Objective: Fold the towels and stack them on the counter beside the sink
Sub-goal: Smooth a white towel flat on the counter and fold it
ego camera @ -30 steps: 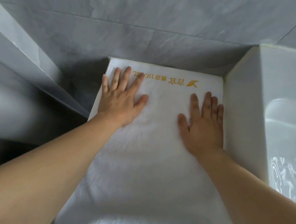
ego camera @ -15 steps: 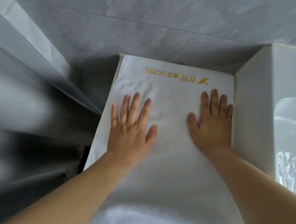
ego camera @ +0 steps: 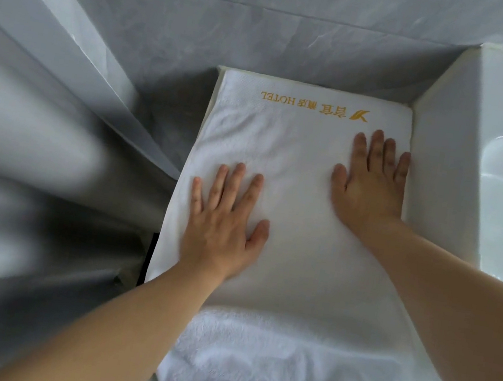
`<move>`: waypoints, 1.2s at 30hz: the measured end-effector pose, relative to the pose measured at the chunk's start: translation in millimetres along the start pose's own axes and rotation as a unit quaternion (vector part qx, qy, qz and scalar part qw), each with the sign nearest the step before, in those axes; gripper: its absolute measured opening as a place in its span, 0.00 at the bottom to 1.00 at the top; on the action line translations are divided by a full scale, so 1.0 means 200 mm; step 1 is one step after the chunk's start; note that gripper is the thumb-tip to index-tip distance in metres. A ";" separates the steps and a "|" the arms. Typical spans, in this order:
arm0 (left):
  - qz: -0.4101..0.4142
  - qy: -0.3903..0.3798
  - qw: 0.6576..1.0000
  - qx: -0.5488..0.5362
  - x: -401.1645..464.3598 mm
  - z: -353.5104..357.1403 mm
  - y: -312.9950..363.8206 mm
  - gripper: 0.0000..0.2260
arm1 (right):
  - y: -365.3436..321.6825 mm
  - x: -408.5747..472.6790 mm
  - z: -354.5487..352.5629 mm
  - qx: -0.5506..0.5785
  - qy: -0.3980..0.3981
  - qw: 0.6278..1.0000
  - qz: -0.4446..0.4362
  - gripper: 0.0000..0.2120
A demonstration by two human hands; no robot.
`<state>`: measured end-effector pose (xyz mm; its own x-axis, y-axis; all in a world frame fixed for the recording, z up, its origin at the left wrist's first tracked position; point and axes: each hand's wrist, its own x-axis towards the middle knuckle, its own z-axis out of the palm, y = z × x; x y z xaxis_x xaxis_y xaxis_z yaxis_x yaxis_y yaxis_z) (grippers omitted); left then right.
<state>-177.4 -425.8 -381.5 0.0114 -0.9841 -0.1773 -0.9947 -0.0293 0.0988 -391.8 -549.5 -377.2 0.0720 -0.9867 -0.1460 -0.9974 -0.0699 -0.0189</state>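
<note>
Head view: both my hands lie flat, fingers straight and spread, pinching nothing; my left hand (ego camera: 222,222) presses the near-left part of the white towel (ego camera: 299,151), and my right hand (ego camera: 371,183) presses its right side, just beside the raised white wall of the sink (ego camera: 437,173). The towel rests folded on the counter (ego camera: 216,92), of which only a thin pale strip shows along the towel's left edge, with the gold hotel lettering (ego camera: 314,106) at the far end. Risk noted: the near end of the towel hangs bunched over the front edge, and in my judgement its weight could drag the folded part forward if I lift my palms. Uneven pressure could also skew the fold. Grey marbled wall tiles (ego camera: 269,28) close the far side; to the left the surroundings are blurred.
</note>
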 end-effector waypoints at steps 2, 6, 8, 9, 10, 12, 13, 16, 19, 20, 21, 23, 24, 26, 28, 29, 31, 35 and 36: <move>0.000 0.005 1.000 -0.002 0.00 0.00 0.00 0.33 | -0.06 -0.06 -0.04 -0.011 -0.008 1.000 0.021 0.32; -0.004 0.012 1.000 -0.006 0.00 0.00 0.01 0.32 | -0.19 -0.38 -0.11 0.076 0.006 0.997 0.008 0.30; -0.004 0.015 1.000 -0.002 0.00 0.00 0.01 0.33 | -0.19 -0.54 -0.07 0.093 -0.017 0.995 -0.028 0.30; -0.004 0.017 1.000 0.001 0.00 0.00 0.01 0.32 | -0.17 -0.59 -0.02 0.092 -0.039 0.994 -0.039 0.30; -0.005 0.017 1.000 0.002 0.00 -0.01 0.01 0.32 | -0.14 -0.62 0.02 0.087 -0.057 0.993 -0.046 0.30; -0.009 0.017 1.000 0.004 0.00 -0.01 0.01 0.30 | -0.08 -0.65 0.08 0.074 -0.044 0.995 -0.059 0.31; -0.011 0.024 1.000 0.005 0.00 -0.01 0.00 0.30 | -0.08 -0.65 0.10 0.069 -0.024 0.995 -0.060 0.32; -0.005 0.029 1.000 -0.006 0.02 -0.01 0.01 0.29 | -0.08 -0.65 0.11 0.069 -0.002 0.996 -0.054 0.32; -0.004 0.002 1.000 -0.010 0.01 -0.02 0.01 0.29 | -0.08 -0.65 0.10 0.063 -0.001 0.997 -0.051 0.32; -0.005 0.000 1.000 -0.017 -0.01 -0.03 0.02 0.28 | -0.08 -0.65 0.11 0.062 0.000 0.997 -0.048 0.31; -0.005 0.010 0.999 -0.031 -0.06 -0.05 0.03 0.28 | -0.08 -0.64 0.11 0.062 0.000 0.997 -0.048 0.31; 0.000 0.048 0.996 -0.081 -0.23 -0.09 0.07 0.28 | -0.09 -0.64 0.12 0.064 0.001 0.997 -0.049 0.30; 0.010 0.052 0.993 -0.107 -0.33 -0.10 0.09 0.28 | -0.08 -0.64 0.12 0.065 0.004 0.997 -0.047 0.31; 0.035 0.010 0.993 -0.115 -0.51 -0.06 0.09 0.30 | -0.08 -0.63 0.11 0.066 0.011 0.997 -0.045 0.32; 0.072 -0.018 0.996 -0.050 -0.60 0.04 0.03 0.31 | -0.08 -0.63 0.11 0.065 0.008 0.997 -0.043 0.32; 0.084 -0.018 0.996 -0.022 -0.61 0.08 0.01 0.31 | -0.08 -0.63 0.12 0.062 0.010 0.997 -0.041 0.31; 0.089 -0.001 0.996 -0.005 -0.60 0.13 -0.01 0.31 | -0.07 -0.62 0.13 0.056 0.010 0.998 -0.039 0.30; 0.093 0.029 0.995 -0.007 -0.60 0.13 0.01 0.31 | -0.08 -0.60 0.10 0.045 -0.020 0.998 -0.040 0.30; 0.094 0.027 0.995 -0.004 -0.60 0.13 0.01 0.32 | -0.08 -0.60 0.08 0.055 -0.036 0.997 -0.037 0.30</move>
<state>-182.7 -302.9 -385.0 -0.1686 -0.9804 -0.1019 -0.9789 0.1544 0.1338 -383.9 -427.0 -375.6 0.1506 -0.9658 -0.2109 -0.9826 -0.1227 -0.1395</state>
